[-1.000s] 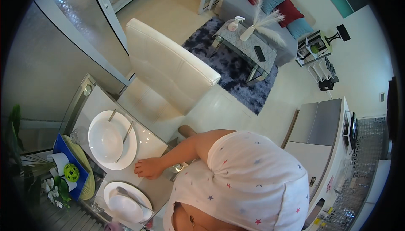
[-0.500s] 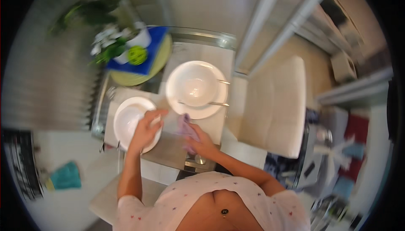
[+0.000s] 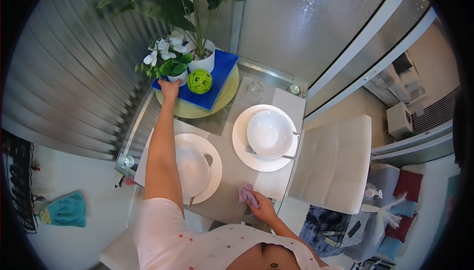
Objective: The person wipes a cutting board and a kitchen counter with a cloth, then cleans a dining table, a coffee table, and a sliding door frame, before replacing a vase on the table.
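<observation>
My left hand (image 3: 169, 88) reaches to the far left of the table. Its fingers are closed at the base of a small white pot of white flowers (image 3: 177, 76), on the edge of a blue square board (image 3: 211, 98); the leaves hide part of the grip. A green openwork ball (image 3: 200, 81) and a white pot with a tall leafy plant (image 3: 203, 60) share that board. My right hand (image 3: 262, 208) is closed round a crumpled light purple cloth (image 3: 246, 194) near the table's front edge.
Beneath the board lies a round yellow-green placemat (image 3: 233, 86). A white bowl on a plate (image 3: 212, 186) sits partly behind my left arm. Another bowl (image 3: 269, 134) stands on a right-hand plate with cutlery. A clear glass (image 3: 254, 91) is behind it. A cream chair (image 3: 333, 164) adjoins the table's right side.
My left hand has moved from above the left bowl, away from me, to the flower pot. My right hand still holds the cloth, now by the front edge. The view has shifted.
</observation>
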